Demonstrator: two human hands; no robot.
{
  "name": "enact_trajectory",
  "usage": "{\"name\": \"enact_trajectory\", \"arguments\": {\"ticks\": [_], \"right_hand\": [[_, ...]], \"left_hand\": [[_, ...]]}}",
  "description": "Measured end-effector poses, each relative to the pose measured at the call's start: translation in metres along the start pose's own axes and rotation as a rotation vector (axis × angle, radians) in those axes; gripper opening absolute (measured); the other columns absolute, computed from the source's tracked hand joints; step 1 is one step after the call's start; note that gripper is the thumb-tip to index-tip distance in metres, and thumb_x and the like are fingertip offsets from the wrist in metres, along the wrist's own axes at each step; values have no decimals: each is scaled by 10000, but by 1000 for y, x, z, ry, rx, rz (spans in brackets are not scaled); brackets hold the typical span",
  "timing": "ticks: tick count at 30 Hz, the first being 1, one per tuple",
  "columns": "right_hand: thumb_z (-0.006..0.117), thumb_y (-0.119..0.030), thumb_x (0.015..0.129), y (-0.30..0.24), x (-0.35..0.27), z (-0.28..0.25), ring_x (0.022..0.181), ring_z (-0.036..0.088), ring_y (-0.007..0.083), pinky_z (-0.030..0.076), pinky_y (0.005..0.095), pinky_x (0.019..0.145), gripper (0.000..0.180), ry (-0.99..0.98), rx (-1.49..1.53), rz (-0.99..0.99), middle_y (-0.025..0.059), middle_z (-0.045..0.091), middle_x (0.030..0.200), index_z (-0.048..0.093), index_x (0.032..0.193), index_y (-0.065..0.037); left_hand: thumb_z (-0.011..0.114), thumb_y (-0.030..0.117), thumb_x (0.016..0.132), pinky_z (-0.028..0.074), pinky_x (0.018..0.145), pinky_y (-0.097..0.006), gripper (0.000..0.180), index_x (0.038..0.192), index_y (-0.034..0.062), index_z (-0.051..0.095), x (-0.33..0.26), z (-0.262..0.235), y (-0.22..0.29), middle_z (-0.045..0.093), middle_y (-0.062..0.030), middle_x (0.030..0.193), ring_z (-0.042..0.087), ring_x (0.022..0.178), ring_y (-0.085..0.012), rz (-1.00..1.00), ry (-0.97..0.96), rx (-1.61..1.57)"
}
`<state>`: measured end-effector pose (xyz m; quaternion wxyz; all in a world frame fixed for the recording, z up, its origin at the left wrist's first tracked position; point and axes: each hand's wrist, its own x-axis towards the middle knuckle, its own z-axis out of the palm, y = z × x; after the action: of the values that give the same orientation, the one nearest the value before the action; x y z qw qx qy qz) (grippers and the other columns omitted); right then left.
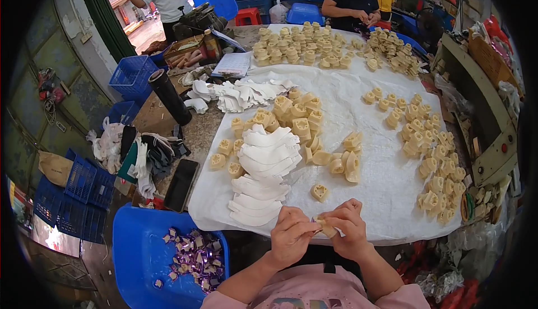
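Risk, by our read: the cream piece could slip or deform if our pinch is uneven; a knuckle could also knock the loose cream part right of the white stack. Our left hand and right hand are nearly closed, fingertips gripping the piece, right of the stack's near end.
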<state>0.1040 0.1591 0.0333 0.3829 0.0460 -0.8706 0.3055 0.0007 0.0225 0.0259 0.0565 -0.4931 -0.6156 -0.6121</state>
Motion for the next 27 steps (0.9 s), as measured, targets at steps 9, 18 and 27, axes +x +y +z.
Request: {"name": "enact_trajectory", "arguments": {"ticks": [9,18,27], "right_hand": [[753,-95,688,-18,6,-10,904,541,287,365,407,832,369,-111,-9,137,104,626,1071,578,1013,-93],[570,-216,929,-13,-26,14,952,582,179,464,333,841,275,46,980,878,134,616,1085,526,1111,-14],[449,-156,971,-27,-26,6,1044,604,299,522,407,882,214,329,1145,873,260,575,1127,498,1052,36]], "left_hand": [[650,-175,573,437,621,-279,348,823,67,670,-5,-7,-4,535,-52,756,522,711,-202,-137,66,-42],[655,-171,647,456,716,-315,340,870,82,617,14,-5,6,500,-64,846,524,830,-207,5,161,-223],[656,-131,642,504,667,-354,228,824,-16,578,3,1,1,573,-132,915,611,821,-281,188,-144,-35]]}}
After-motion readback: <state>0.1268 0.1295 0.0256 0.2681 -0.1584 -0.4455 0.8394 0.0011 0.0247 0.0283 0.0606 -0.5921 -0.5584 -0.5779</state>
